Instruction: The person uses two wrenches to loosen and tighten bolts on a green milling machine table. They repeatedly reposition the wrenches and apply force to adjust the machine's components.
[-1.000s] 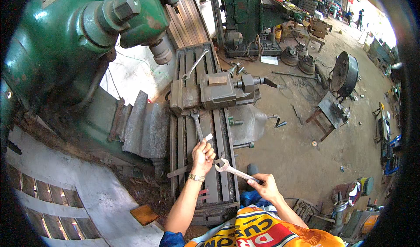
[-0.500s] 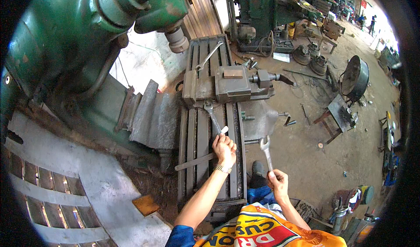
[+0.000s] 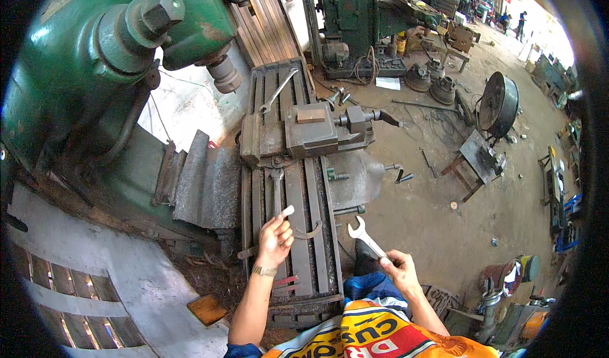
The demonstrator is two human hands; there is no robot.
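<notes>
My left hand [image 3: 276, 240], with a watch at its wrist, is closed at the lower end of a grey wrench [image 3: 277, 187]. The wrench's head sits at the base of a machine vise [image 3: 311, 133] on the slotted machine table [image 3: 301, 196]. A short white piece [image 3: 288, 210] sticks out by the fingers; I cannot tell whether it is a finger wrap or a held thing. My right hand [image 3: 399, 269] grips a silvery open-end wrench [image 3: 368, 236], its jaw up and to the left, beside the table. Another wrench [image 3: 278, 91] lies on the table beyond the vise.
A green milling machine [image 3: 120, 47] looms at left. Under my left hand, a curved metal bar [image 3: 311, 232] crosses the table. A wooden block [image 3: 311, 116] rests on the vise. To the right are a crank handle [image 3: 403, 176], a small metal stand [image 3: 479, 161] and a round drum fan [image 3: 499, 104].
My left hand and the wrench's handle have swung left about its head. My right hand's wrench has tipped over to the left. The whole view has also shifted.
</notes>
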